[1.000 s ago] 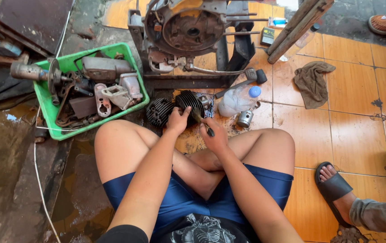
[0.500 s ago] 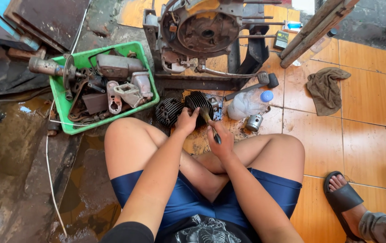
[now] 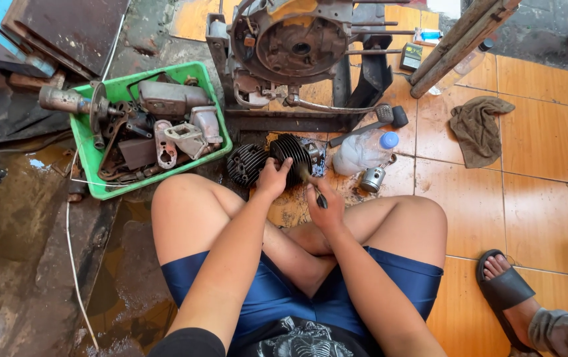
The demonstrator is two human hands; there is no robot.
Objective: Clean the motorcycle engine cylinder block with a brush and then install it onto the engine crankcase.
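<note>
Since half a second ago our hands have barely shifted; only our view has drifted a little. Our left hand [image 3: 274, 177] is closed over the black finned cylinder [image 3: 292, 153] lying on the tiled floor [image 3: 528, 198] before our crossed legs. Our right hand [image 3: 324, 205] is curled around a small dark-handled tool [image 3: 316, 192] pointed at it. Beside it lie a piston [image 3: 372, 178], a plastic bottle [image 3: 362, 152] and a green crate [image 3: 102, 142].

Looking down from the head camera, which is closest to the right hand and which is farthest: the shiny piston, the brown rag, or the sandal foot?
From the right hand:
1. The shiny metal piston, just ahead and to its right, by the plastic bottle.
2. The crumpled brown rag, farther right and up on the orange tiles.
3. Another person's foot in a black sandal, far right and lower; nearly as far as the rag.
</note>
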